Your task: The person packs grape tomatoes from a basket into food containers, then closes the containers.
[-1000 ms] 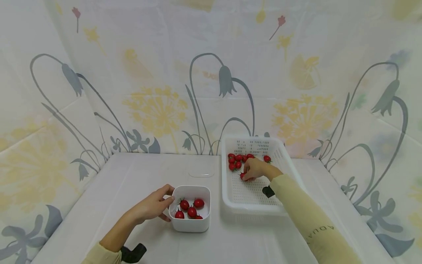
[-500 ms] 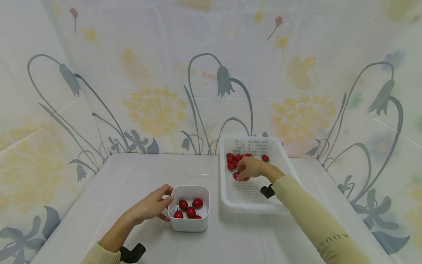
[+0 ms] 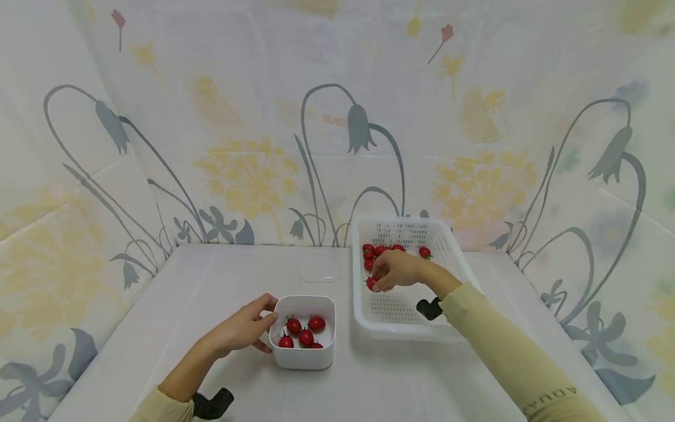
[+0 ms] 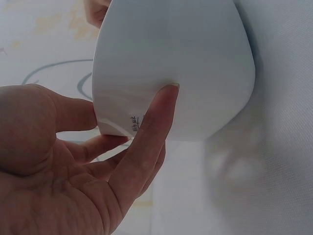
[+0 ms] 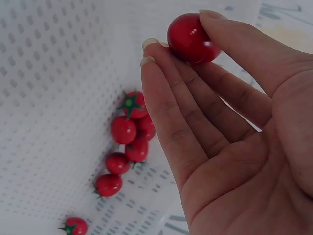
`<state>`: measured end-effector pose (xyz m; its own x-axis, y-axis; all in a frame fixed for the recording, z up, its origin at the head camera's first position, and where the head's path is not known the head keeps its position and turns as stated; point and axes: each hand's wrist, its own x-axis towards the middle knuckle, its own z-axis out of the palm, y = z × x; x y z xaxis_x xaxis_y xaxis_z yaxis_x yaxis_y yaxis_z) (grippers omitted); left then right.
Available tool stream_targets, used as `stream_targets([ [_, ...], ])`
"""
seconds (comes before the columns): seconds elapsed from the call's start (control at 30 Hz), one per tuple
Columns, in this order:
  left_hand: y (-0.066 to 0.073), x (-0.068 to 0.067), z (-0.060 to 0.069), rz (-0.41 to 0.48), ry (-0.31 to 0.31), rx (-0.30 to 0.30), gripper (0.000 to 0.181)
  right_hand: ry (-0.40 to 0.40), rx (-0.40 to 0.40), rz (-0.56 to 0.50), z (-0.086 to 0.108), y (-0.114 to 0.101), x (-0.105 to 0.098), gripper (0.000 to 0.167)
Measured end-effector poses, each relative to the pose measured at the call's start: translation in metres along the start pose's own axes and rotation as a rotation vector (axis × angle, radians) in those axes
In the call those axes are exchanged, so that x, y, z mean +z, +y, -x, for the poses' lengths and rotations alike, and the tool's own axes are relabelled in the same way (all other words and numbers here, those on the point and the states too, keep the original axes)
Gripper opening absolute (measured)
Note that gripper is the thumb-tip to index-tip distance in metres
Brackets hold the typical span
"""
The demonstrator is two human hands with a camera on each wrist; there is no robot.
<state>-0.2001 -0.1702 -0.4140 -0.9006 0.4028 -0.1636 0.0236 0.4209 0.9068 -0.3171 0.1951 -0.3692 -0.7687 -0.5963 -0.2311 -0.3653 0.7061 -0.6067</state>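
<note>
My right hand [image 3: 398, 269] pinches a red cherry tomato [image 5: 192, 38] between thumb and fingertips, over the left part of a white perforated basket [image 3: 406, 331]. More cherry tomatoes [image 5: 123, 130] with green calyxes lie in the basket, mostly clustered in the far left corner; the hand partly covers them in the head view. To the left, a small white square container [image 3: 306, 359] stands on the table with several cherry tomatoes [image 3: 306, 337] inside. My left hand [image 3: 242, 329] holds this container at its left side, the thumb at the rim and the fingers against the outer wall.
One cherry tomato [image 3: 425, 252] lies apart at the basket's far right. A flat clear outline [image 3: 320, 278], perhaps a lid, is on the white table [image 3: 253, 269] behind the container. A flower-printed cloth [image 3: 253, 117] hangs behind and at both sides.
My right hand has moved left within the basket with the cherry tomato, toward the basket's left wall. My left hand and the container have stayed in place.
</note>
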Motion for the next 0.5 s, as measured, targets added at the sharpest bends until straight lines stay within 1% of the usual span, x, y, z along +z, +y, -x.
stream_targets([
  [0.1,0.000,-0.001,-0.001,-0.002,0.000,0.001,0.029,-0.007,-0.035,0.012,0.003,-0.007,0.000,0.017],
  [0.17,0.001,-0.001,-0.001,-0.004,0.005,-0.002,0.028,-0.005,-0.044,0.010,0.004,-0.010,0.000,0.016],
  [0.33,0.002,-0.001,-0.001,-0.003,0.006,-0.009,0.028,-0.002,-0.026,-0.004,0.009,-0.014,0.004,0.014],
  [0.5,0.002,0.000,0.001,0.005,-0.004,-0.001,0.030,0.004,-0.036,-0.020,0.013,-0.016,0.006,0.013],
])
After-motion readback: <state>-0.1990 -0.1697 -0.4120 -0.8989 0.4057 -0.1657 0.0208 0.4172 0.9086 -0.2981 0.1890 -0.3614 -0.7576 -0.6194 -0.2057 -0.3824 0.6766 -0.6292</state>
